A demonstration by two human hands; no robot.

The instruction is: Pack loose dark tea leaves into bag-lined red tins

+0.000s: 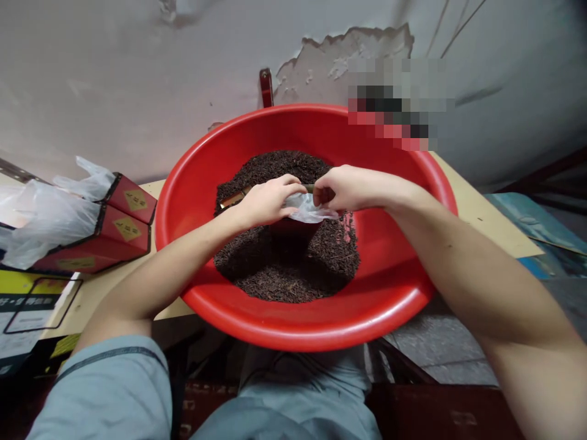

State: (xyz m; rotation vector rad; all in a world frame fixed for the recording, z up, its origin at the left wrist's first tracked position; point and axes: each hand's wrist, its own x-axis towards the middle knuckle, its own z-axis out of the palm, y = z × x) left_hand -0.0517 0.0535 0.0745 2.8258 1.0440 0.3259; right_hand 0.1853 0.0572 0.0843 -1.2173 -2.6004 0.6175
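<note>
A wide red basin (pixel 293 333) holds a heap of dark dried leaves that look like loose tea (pixel 293 287). In its middle stands a dark red box (pixel 293 235), lined with a clear plastic bag (pixel 309 209) whose edge spreads over the top. My left hand (pixel 274 198) grips the bag's near-left edge, thumb and fingers bent around it. My right hand (pixel 337 188) is closed with curled fingers pinching the bag at the right side. A gold-coloured flat piece (pixel 235 198) shows beside my left hand, partly hidden by it.
Red boxes with gold labels (pixel 126 229) stand at the left on the pale board (pixel 486 211), plastic bags (pixel 59 214) sticking out of them. A yellow and black printed package (pixel 27 299) lies nearer. Behind the basin is a peeling wall (pixel 206 67). Blue-green sheets (pixel 545 223) lie at the right.
</note>
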